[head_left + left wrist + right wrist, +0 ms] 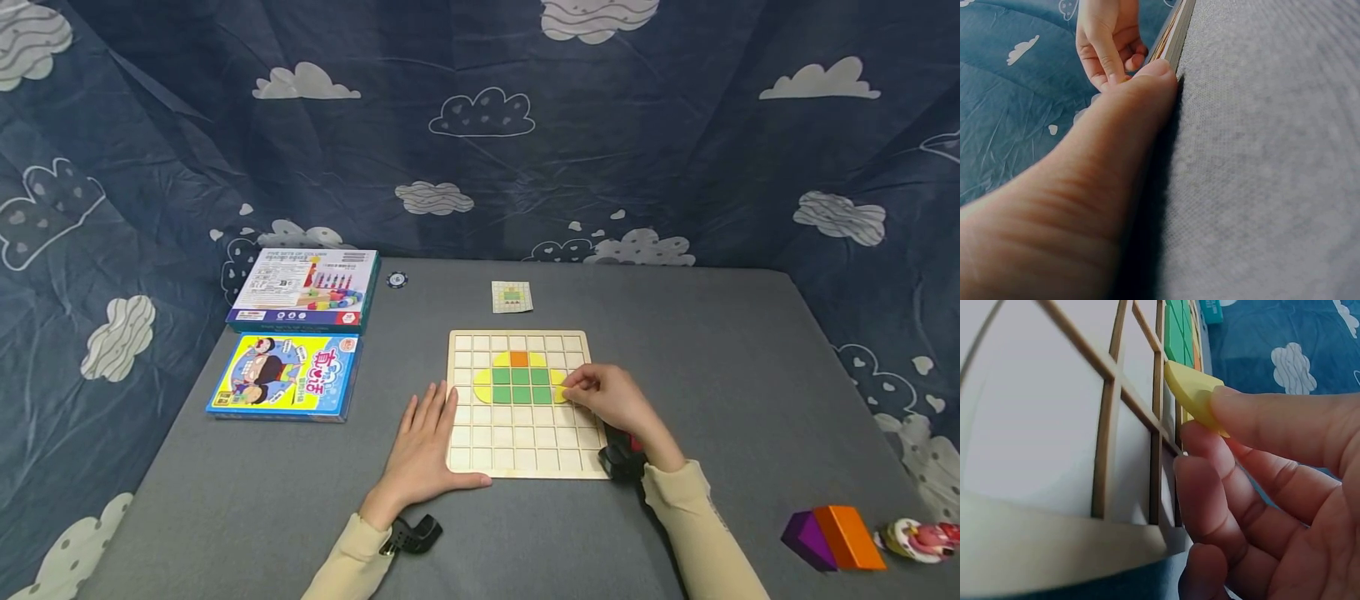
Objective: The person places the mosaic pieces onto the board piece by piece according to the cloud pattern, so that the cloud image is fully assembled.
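Note:
A wooden grid board point(525, 458) lies flat on the grey table. Green square tiles point(521, 385) form a block in its upper half, with an orange tile point(518, 358) above them and yellow rounded tiles point(482, 386) at the sides. My right hand point(611, 396) pinches a yellow quarter-round tile point(1192, 390) between thumb and finger at the right side of the green block; in the right wrist view the tile is tilted over the grid. My left hand point(423, 446) rests with fingers spread along the board's lower left edge and corner.
Behind the board lies a small pattern card point(512, 297). Two boxes, a white one point(300, 287) and a blue-yellow one point(285, 375), sit at the left near a round chip point(397, 280). Orange point(847, 537) and purple point(810, 540) blocks and a figurine point(921, 539) stand at the front right.

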`<state>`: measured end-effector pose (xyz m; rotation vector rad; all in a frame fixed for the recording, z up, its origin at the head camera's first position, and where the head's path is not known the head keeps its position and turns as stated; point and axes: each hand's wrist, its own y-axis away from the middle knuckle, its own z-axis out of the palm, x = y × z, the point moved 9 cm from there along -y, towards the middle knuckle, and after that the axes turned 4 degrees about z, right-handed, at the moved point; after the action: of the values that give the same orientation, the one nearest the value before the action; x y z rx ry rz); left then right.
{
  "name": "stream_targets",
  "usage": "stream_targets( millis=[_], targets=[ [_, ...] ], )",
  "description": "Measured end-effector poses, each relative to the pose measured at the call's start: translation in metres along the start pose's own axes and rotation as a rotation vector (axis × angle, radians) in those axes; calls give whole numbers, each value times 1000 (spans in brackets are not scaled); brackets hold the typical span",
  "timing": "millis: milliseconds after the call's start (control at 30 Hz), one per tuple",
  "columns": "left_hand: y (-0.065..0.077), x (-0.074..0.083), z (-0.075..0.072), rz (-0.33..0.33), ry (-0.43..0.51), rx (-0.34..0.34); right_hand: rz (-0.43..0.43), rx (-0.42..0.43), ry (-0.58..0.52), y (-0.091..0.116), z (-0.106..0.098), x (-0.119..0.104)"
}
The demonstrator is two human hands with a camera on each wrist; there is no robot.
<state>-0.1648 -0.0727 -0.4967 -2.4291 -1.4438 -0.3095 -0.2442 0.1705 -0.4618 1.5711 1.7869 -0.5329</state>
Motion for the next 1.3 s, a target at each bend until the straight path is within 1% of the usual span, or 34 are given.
stream_targets(
  millis=[133, 433, 733, 867, 1067, 1300],
  targets=[
    [0, 0, 0, 0, 3, 0, -2, 9, 8, -1, 1, -2],
    [1, 0, -1, -2, 6, 1, 21, 43, 22, -3, 1, -2],
    [0, 0, -1, 0, 3, -2, 76, 70, 47, -3, 1, 0],
    [0, 0, -1, 0, 3, -1, 81, 81, 46, -2, 1, -1],
    [1, 2, -3, 10, 11, 10, 98, 98, 71, -1, 1, -2],
    [1, 2, -3, 12, 7, 13, 122, 102, 80, -1, 2, -2]
  ],
)
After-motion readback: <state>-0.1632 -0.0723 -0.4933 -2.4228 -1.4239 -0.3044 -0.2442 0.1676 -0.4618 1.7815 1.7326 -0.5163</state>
